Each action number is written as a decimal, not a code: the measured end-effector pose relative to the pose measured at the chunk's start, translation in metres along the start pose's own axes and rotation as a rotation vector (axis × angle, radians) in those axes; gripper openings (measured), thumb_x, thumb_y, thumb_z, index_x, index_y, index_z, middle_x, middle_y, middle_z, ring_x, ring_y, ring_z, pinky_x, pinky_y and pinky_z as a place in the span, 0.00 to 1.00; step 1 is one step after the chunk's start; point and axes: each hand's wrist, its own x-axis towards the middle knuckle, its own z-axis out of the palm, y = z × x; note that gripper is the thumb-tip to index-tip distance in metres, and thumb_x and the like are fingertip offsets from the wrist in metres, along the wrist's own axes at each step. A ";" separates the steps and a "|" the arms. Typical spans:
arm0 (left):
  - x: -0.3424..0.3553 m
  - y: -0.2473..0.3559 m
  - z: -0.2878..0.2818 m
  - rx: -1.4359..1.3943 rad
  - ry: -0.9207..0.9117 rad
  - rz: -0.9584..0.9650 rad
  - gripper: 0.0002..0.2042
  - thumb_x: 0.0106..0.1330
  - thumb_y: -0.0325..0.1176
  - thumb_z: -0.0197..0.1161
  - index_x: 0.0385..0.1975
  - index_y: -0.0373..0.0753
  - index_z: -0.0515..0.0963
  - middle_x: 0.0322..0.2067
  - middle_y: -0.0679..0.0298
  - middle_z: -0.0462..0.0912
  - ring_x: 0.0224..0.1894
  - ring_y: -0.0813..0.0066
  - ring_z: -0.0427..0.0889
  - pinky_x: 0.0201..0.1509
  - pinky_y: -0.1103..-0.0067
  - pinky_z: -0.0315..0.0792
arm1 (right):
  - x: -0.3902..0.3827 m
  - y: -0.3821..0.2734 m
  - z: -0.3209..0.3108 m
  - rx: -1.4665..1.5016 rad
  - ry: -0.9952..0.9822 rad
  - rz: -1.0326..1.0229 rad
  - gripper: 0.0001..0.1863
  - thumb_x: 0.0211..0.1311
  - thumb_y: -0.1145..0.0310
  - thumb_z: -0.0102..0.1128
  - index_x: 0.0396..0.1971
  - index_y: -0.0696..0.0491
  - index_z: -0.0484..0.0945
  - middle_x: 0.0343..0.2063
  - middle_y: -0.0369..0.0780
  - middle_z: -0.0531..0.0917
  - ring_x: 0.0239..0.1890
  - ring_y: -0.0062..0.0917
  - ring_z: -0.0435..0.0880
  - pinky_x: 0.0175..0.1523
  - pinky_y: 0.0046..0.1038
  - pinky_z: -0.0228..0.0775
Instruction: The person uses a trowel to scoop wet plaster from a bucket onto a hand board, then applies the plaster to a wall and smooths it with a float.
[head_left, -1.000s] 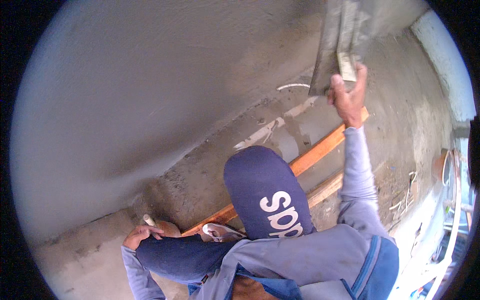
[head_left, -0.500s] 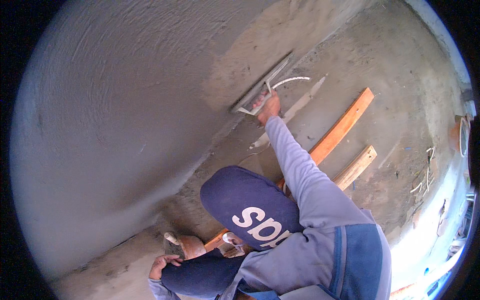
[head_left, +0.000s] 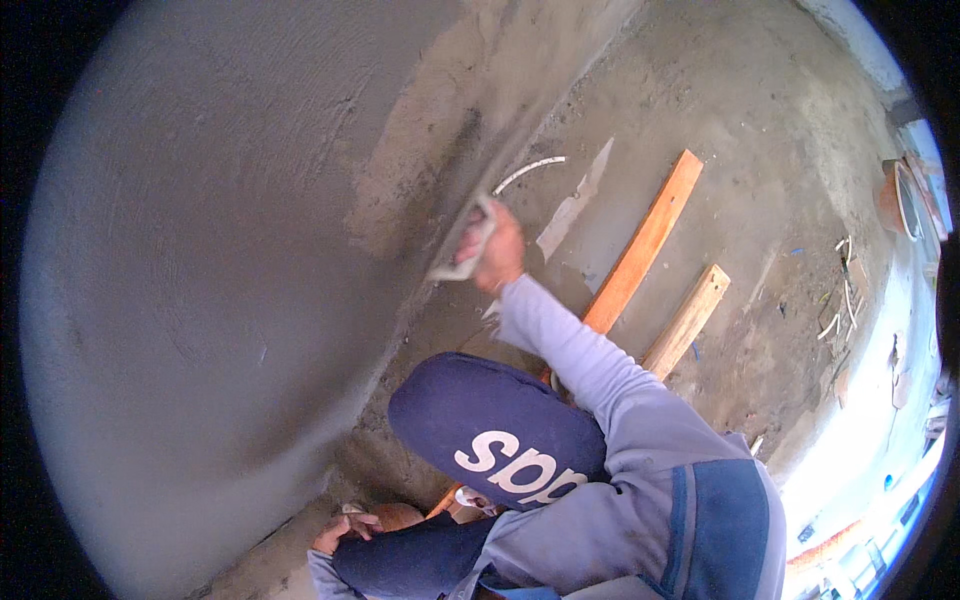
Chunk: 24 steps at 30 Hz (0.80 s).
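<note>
Gripping a trowel against grey wall, right hand, left hand clenched on knee.

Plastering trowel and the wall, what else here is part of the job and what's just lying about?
In use: right hand gripping the trowel, wet plastered wall.

Lying about: orange plank, shorter wooden plank, white curved strip, scraps by the far edge. Left hand rests low.

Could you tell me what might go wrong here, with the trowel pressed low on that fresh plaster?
The right hand presses the trowel at the wall's foot, where a rougher patch meets smooth plaster; uneven pressure could gouge it. The orange plank and paler board lie close behind the crouching person, a likely trip hazard. The left hand rests low.
</note>
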 end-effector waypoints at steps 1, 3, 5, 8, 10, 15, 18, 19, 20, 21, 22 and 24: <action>0.004 0.003 0.000 -0.021 0.017 0.003 0.33 0.66 0.56 0.48 0.51 0.26 0.71 0.42 0.48 0.80 0.51 0.57 0.77 0.57 0.71 0.66 | 0.030 -0.002 -0.031 0.054 0.036 0.018 0.15 0.64 0.52 0.45 0.30 0.49 0.67 0.12 0.33 0.65 0.10 0.22 0.64 0.15 0.29 0.60; 0.005 0.004 0.005 -0.076 0.067 -0.005 0.32 0.66 0.55 0.49 0.52 0.26 0.72 0.39 0.50 0.81 0.51 0.56 0.77 0.57 0.70 0.66 | 0.064 -0.019 -0.060 0.089 0.121 0.086 0.16 0.66 0.51 0.38 0.26 0.47 0.64 0.11 0.31 0.62 0.11 0.21 0.59 0.17 0.29 0.55; -0.003 0.002 0.005 -0.089 0.095 -0.005 0.32 0.66 0.55 0.49 0.52 0.26 0.72 0.37 0.51 0.81 0.52 0.56 0.77 0.58 0.69 0.66 | 0.085 -0.022 -0.062 0.072 0.065 0.085 0.17 0.66 0.51 0.37 0.26 0.48 0.65 0.11 0.32 0.62 0.11 0.22 0.59 0.18 0.29 0.55; -0.024 -0.012 0.016 -0.073 0.105 -0.005 0.32 0.65 0.55 0.50 0.52 0.26 0.72 0.37 0.51 0.81 0.53 0.56 0.76 0.59 0.68 0.65 | 0.055 -0.021 -0.007 0.068 -0.004 0.114 0.16 0.66 0.54 0.39 0.26 0.48 0.66 0.13 0.32 0.64 0.11 0.23 0.61 0.18 0.31 0.57; -0.031 -0.003 0.029 -0.064 0.117 0.005 0.32 0.65 0.55 0.50 0.52 0.26 0.72 0.38 0.51 0.81 0.53 0.56 0.76 0.60 0.68 0.65 | 0.022 -0.022 0.039 -0.063 -0.046 -0.019 0.15 0.67 0.55 0.40 0.26 0.49 0.67 0.13 0.32 0.65 0.11 0.22 0.64 0.18 0.33 0.59; -0.001 0.005 0.008 -0.035 0.020 0.023 0.33 0.65 0.56 0.50 0.52 0.26 0.72 0.37 0.53 0.82 0.52 0.57 0.76 0.59 0.68 0.65 | 0.012 0.043 0.067 -1.026 -0.225 -1.320 0.10 0.66 0.64 0.45 0.29 0.53 0.70 0.18 0.42 0.74 0.17 0.38 0.74 0.25 0.40 0.68; 0.026 0.026 0.003 0.010 -0.031 -0.010 0.32 0.66 0.54 0.50 0.52 0.26 0.71 0.35 0.55 0.82 0.52 0.58 0.76 0.59 0.68 0.64 | -0.015 0.037 0.069 -1.209 -0.384 -1.112 0.05 0.61 0.70 0.49 0.31 0.55 0.72 0.23 0.48 0.75 0.22 0.45 0.75 0.29 0.41 0.68; 0.030 0.035 0.002 0.038 -0.064 0.015 0.31 0.67 0.53 0.50 0.52 0.26 0.71 0.36 0.54 0.82 0.52 0.58 0.76 0.59 0.68 0.65 | -0.023 0.028 0.072 -1.244 -0.437 -0.918 0.04 0.59 0.72 0.50 0.31 0.56 0.72 0.24 0.50 0.76 0.24 0.47 0.75 0.31 0.41 0.69; 0.036 0.044 0.004 0.063 -0.093 0.048 0.30 0.67 0.52 0.50 0.52 0.26 0.71 0.36 0.54 0.82 0.52 0.58 0.76 0.59 0.68 0.65 | -0.023 0.018 0.066 -1.261 -0.479 -0.985 0.04 0.57 0.72 0.51 0.30 0.56 0.72 0.26 0.49 0.76 0.25 0.45 0.76 0.31 0.41 0.68; 0.035 0.050 0.008 0.128 -0.107 0.114 0.29 0.68 0.50 0.50 0.53 0.26 0.71 0.33 0.56 0.82 0.52 0.57 0.76 0.59 0.67 0.65 | -0.021 0.009 0.056 -1.275 -0.523 -1.051 0.04 0.56 0.72 0.52 0.30 0.56 0.73 0.27 0.49 0.77 0.27 0.44 0.77 0.31 0.41 0.68; 0.037 0.049 0.006 0.104 -0.112 0.130 0.29 0.68 0.51 0.50 0.53 0.26 0.71 0.32 0.56 0.82 0.52 0.57 0.76 0.59 0.67 0.65 | -0.006 -0.002 0.043 -1.369 -0.419 -1.374 0.05 0.58 0.72 0.51 0.31 0.57 0.72 0.25 0.50 0.76 0.28 0.46 0.76 0.32 0.41 0.67; 0.043 0.030 0.001 0.031 -0.123 0.142 0.29 0.67 0.51 0.50 0.52 0.26 0.72 0.31 0.56 0.82 0.51 0.57 0.77 0.59 0.67 0.65 | 0.039 -0.039 0.026 -1.531 -0.069 -1.902 0.07 0.59 0.70 0.50 0.34 0.57 0.72 0.23 0.47 0.76 0.29 0.42 0.77 0.32 0.40 0.67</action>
